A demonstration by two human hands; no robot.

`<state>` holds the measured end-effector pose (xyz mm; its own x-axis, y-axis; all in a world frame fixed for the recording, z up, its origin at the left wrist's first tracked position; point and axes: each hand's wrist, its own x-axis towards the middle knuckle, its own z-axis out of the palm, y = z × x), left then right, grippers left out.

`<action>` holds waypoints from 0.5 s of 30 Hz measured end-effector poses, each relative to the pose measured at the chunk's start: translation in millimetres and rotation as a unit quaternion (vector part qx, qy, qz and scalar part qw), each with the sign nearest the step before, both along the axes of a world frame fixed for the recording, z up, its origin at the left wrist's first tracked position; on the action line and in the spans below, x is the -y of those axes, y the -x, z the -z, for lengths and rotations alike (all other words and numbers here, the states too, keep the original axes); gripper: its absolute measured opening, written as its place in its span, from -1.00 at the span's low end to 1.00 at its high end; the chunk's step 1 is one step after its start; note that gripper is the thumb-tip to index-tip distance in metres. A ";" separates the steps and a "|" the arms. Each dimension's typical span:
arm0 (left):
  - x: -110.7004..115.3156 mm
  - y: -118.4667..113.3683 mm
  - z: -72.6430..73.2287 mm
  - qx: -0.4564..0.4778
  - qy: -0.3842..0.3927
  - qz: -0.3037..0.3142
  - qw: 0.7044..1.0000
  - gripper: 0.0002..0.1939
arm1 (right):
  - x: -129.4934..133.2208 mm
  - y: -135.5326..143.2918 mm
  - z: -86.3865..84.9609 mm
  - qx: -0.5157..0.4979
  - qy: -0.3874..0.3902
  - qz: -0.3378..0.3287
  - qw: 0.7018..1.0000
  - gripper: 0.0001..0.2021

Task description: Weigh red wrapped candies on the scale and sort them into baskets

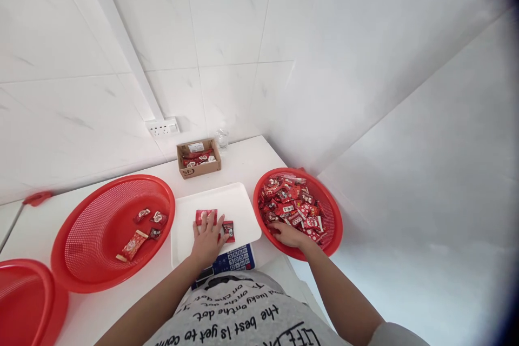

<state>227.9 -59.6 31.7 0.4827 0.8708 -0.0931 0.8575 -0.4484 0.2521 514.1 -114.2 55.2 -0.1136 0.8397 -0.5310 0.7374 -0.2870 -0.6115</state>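
My left hand (206, 239) lies with fingers spread on the white tray (239, 200), its fingertips over a red-pink packet (206, 215) and beside a dark red packet (228, 231). At the right, a red basket (334, 227) holds a heap of small red wrapped packets (287, 206). My right hand (287, 234) reaches into the near left part of that heap, fingers bent among the packets; what they hold, if anything, is hidden. Below the tray shows a blue keypad (235, 259) of a scale.
Another red basket (97, 227) at the left holds several wrapped packets (133, 246). Part of a further red basket (24, 303) shows at the lower left edge. A cardboard box (198, 171) with packets and a clear plastic item (221, 139) stand by the wall.
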 end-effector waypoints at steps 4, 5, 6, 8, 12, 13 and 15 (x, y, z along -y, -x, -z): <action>-14.7 7.6 4.8 0.014 -0.017 0.081 0.996 -0.50 | 1.1 -1.8 2.5 0.024 0.008 0.001 1.000 -0.53; -17.6 10.1 5.3 0.019 -0.019 0.097 0.995 -0.51 | 1.1 -0.5 4.3 0.043 -0.006 0.008 0.999 -0.55; -19.8 12.3 5.4 0.022 -0.020 0.110 0.994 -0.53 | 0.9 1.3 6.6 0.063 -0.020 0.014 0.998 -0.58; -22.1 15.6 4.4 0.028 -0.021 0.124 0.992 -0.54 | 0.0 5.2 11.4 0.100 -0.042 0.029 0.994 -0.62; -18.4 18.9 -0.4 0.035 -0.011 0.124 0.992 -0.55 | -1.0 10.5 20.0 0.153 -0.051 0.070 0.984 -0.67; -16.5 19.6 -1.3 0.035 -0.006 0.122 0.992 -0.55 | -0.7 11.2 21.7 0.161 -0.050 0.079 0.982 -0.66; -12.5 21.7 -1.7 0.037 0.000 0.118 0.992 -0.54 | 0.1 12.0 24.5 0.171 -0.054 0.097 0.979 -0.62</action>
<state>206.2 -47.1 33.4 0.6788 0.7327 -0.0496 0.7077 -0.6346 0.3108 502.0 -114.3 30.7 0.2213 0.8817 -0.4166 0.8425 -0.3880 -0.3738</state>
